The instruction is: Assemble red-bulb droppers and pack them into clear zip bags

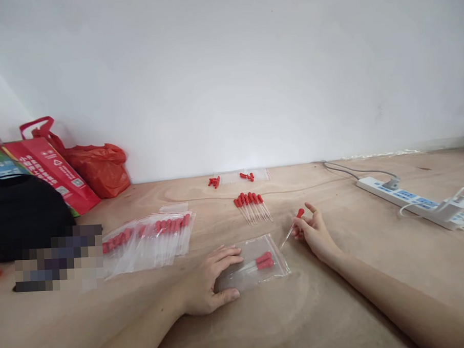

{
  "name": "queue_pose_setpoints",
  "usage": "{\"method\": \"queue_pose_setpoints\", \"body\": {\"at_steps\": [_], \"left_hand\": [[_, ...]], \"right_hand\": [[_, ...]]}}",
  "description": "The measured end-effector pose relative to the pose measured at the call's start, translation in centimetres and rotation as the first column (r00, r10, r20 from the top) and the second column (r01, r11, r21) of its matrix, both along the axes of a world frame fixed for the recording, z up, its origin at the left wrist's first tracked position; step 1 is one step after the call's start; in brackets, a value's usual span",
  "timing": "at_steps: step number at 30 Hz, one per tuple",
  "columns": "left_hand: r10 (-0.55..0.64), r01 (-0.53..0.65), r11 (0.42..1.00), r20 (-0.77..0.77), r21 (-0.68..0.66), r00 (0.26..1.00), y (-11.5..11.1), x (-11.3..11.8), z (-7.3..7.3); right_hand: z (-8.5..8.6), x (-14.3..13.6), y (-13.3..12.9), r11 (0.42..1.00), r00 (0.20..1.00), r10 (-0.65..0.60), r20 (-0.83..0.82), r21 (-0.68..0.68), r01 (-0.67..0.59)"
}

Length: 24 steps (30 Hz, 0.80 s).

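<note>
A clear zip bag (246, 281) lies on the wooden table with two red-capped droppers (264, 261) inside. My left hand (211, 280) rests on the bag's left end, thumb and fingers spread. Just right of the bag's opening, my right hand (309, 229) pinches a glass dropper with a red bulb (300, 212), its thin tip pointing down toward the bag. Beyond the bag, several loose droppers (252, 206) lie in a row. To the left, several filled clear bags (158, 239) overlap, red bulbs showing through.
Loose red bulbs (214, 182) and another clear bag (234, 177) with red bulbs on it lie near the wall. A white power strip (410, 202) with cables is at right. Red bags (97, 169) and a black item (26, 219) stand at left, beside a pixelated patch.
</note>
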<state>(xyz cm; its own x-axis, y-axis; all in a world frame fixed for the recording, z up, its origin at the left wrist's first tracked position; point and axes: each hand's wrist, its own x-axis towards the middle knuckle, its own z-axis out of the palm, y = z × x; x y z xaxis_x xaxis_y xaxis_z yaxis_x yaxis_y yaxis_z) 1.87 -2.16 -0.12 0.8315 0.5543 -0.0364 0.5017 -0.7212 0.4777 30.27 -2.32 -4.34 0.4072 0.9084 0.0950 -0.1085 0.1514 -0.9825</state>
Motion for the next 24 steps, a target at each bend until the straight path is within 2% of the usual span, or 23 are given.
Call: {"method": "queue_pose_setpoints", "body": {"at_steps": [4, 10, 13, 15, 18, 21, 24], "left_hand": [[0.02, -0.02, 1.0, -0.006, -0.004, 1.0, -0.1, -0.1, -0.2], [0.124, -0.13, 0.989, -0.083, -0.071, 0.989, -0.4, -0.3, -0.2], [0.122, -0.127, 0.989, -0.073, -0.074, 0.99, -0.4, -0.2, -0.1], [0.121, -0.125, 0.989, -0.061, -0.073, 0.991, -0.4, -0.2, -0.1], [0.121, -0.124, 0.99, -0.051, -0.07, 0.991, -0.4, -0.2, -0.1], [0.116, -0.121, 0.99, -0.065, -0.071, 0.991, -0.4, -0.2, -0.1], [0.12, -0.126, 0.989, -0.075, -0.072, 0.99, -0.3, -0.2, -0.3]], "right_hand": [[0.3, -1.3, -0.5, 0.998, 0.998, 0.058, -0.022, -0.005, -0.058], [0.5, -2.7, -0.9, 0.982, 0.972, 0.174, -0.159, -0.052, -0.184], [0.3, -2.8, -1.1, 0.961, 0.956, 0.259, -0.138, -0.058, -0.269], [0.0, -2.7, -1.1, 0.935, 0.938, 0.344, -0.044, -0.072, -0.347], [-0.3, -2.2, -0.9, 0.896, 0.876, 0.445, 0.185, -0.108, -0.432], [-0.2, -1.8, -0.9, 0.888, 0.774, 0.453, 0.443, -0.143, -0.438], [0.3, -1.9, -1.0, 0.884, 0.661, 0.422, 0.621, -0.121, -0.451]]}}
